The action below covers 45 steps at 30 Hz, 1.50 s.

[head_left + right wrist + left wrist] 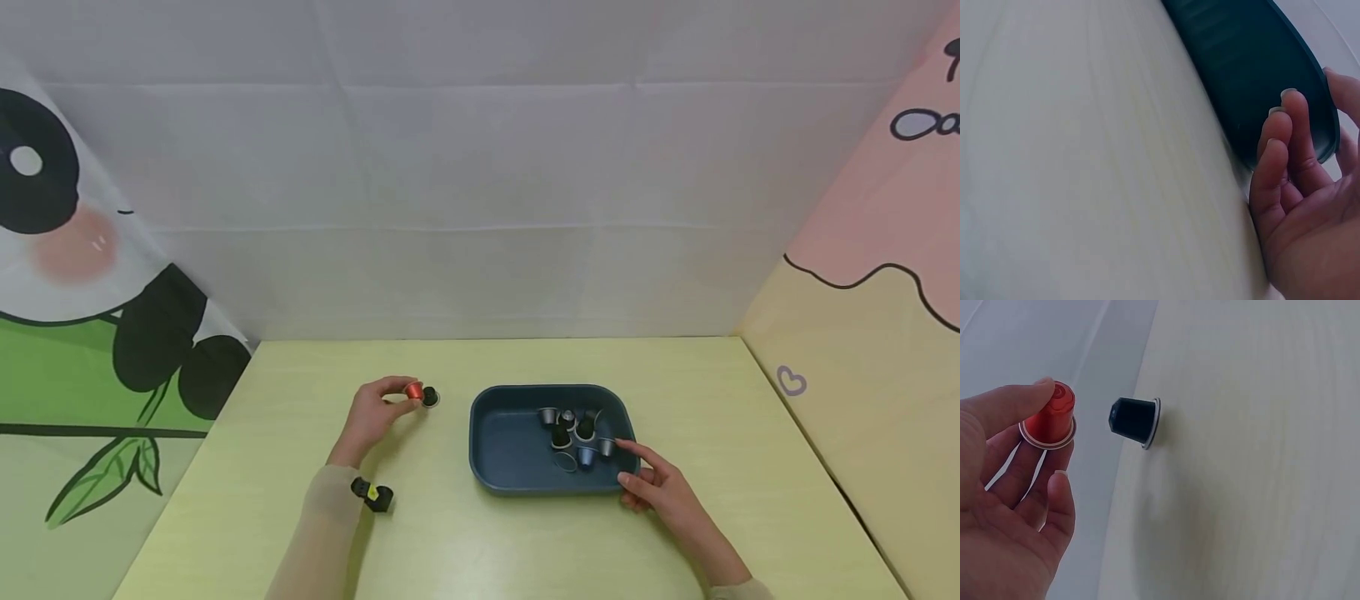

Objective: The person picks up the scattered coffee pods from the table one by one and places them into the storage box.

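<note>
My left hand [375, 417] pinches a red coffee capsule [1050, 422] between thumb and fingertips, its silver rim facing down in the left wrist view. Close beside it, a black coffee capsule [1135, 420] lies on its side on the table. At the right, a dark blue tray [498, 450] holds several coffee capsules, mostly black, silver and blue, bunched in its right half. My right hand [667, 492] grips the tray's front right corner, index finger and thumb at the rim, the other fingers curled against its outside wall.
The pale yellow table [435, 542] meets a white cloth backdrop [480, 208] at the back. Printed panels flank it, a green and white panel [75, 375] at left and a pink and cream panel [862, 350] at right. A black device [378, 498] sits on my left wrist.
</note>
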Available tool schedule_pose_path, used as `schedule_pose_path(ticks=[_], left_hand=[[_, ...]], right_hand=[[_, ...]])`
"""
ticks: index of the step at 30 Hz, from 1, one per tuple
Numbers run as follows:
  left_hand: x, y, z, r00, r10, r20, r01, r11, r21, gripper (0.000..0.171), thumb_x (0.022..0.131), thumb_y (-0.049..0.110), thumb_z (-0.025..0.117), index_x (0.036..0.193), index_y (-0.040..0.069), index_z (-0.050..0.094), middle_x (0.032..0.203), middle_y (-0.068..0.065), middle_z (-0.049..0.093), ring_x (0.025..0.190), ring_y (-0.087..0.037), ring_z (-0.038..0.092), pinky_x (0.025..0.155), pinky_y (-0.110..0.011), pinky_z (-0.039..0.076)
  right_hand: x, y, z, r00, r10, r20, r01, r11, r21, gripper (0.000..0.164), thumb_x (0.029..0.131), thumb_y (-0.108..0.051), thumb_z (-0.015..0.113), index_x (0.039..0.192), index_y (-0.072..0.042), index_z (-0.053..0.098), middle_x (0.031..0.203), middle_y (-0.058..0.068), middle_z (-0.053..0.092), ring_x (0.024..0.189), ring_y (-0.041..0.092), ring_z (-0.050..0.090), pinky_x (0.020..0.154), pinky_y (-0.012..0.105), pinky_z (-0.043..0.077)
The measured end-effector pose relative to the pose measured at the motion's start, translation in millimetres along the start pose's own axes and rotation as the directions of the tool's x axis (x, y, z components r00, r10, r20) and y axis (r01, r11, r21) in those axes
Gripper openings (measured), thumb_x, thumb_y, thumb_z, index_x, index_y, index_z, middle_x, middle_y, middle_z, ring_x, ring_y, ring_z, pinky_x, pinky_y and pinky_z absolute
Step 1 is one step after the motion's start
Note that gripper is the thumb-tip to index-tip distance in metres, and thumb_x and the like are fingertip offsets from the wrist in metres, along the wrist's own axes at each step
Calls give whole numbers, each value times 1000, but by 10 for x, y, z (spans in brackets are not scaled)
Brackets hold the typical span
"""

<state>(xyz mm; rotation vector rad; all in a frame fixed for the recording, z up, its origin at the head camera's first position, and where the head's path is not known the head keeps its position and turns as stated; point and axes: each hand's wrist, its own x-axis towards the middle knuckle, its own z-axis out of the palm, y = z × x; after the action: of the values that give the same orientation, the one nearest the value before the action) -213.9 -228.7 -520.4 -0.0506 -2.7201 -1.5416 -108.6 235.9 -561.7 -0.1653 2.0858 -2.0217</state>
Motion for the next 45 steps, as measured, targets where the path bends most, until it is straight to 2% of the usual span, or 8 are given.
schedule_pose_path(ticks=[5,12,16,18,24,31,38,45], left_hand=[[-37,90,-8,1000,19,1,-19,1000,-15,36,84,17,82,118,14,73,117,-7,69,112,-34,60,83,-38,51],[-77,206,-14,1000,24,1,-24,1000,-13,35,85,18,82,118,18,73,116,-5,68,86,-30,64,73,-36,53],[-95,251,-20,999,39,4,-39,999,-19,34,85,19,81,118,19,73,116,-5,68,79,-31,63,71,-37,53],[-104,282,-22,999,43,5,-43,999,-21,34,85,19,81,118,20,73,116,-5,68,79,-34,64,70,-38,53],[-123,376,-10,998,55,3,-55,998,-10,35,84,22,82,118,21,73,116,-3,69,77,-27,62,69,-38,52],[-145,465,4,997,76,-2,-77,997,-10,33,84,23,83,115,22,74,114,0,69,78,-25,62,68,-38,53],[-174,509,82,996,86,23,-85,996,-32,35,82,27,85,115,22,74,112,1,70,82,-24,60,72,-37,52],[-183,580,150,993,108,35,-107,993,-53,36,80,21,86,114,20,75,110,-1,71,78,-24,61,68,-37,52]], right_hand=[[0,3,-4,1000,-10,3,10,1000,-1,52,96,-6,65,143,2,44,70,9,63,61,15,63,59,28,54],[-4,4,-11,999,-27,18,27,999,23,50,97,-6,65,144,-4,47,71,5,63,62,13,63,60,27,54],[-7,2,-11,999,-31,27,30,999,33,48,97,-6,64,143,-9,50,72,3,63,62,12,63,60,27,54],[-9,-3,-8,999,-29,26,28,999,31,48,97,-6,64,143,-10,51,72,3,63,62,13,63,60,27,54],[-10,-11,-5,999,-23,25,23,999,28,50,97,-6,63,144,-2,46,72,4,64,62,13,63,60,28,54],[-13,-11,-14,999,-19,35,17,999,49,50,98,-6,62,145,-4,46,74,5,64,63,14,62,61,28,54],[-13,-12,-8,999,-19,29,17,998,53,49,98,-5,63,144,-5,47,73,5,64,63,14,63,61,28,54],[-12,-8,-4,1000,-16,25,15,999,38,49,98,-6,63,144,-6,48,72,6,64,62,14,63,60,28,54]])
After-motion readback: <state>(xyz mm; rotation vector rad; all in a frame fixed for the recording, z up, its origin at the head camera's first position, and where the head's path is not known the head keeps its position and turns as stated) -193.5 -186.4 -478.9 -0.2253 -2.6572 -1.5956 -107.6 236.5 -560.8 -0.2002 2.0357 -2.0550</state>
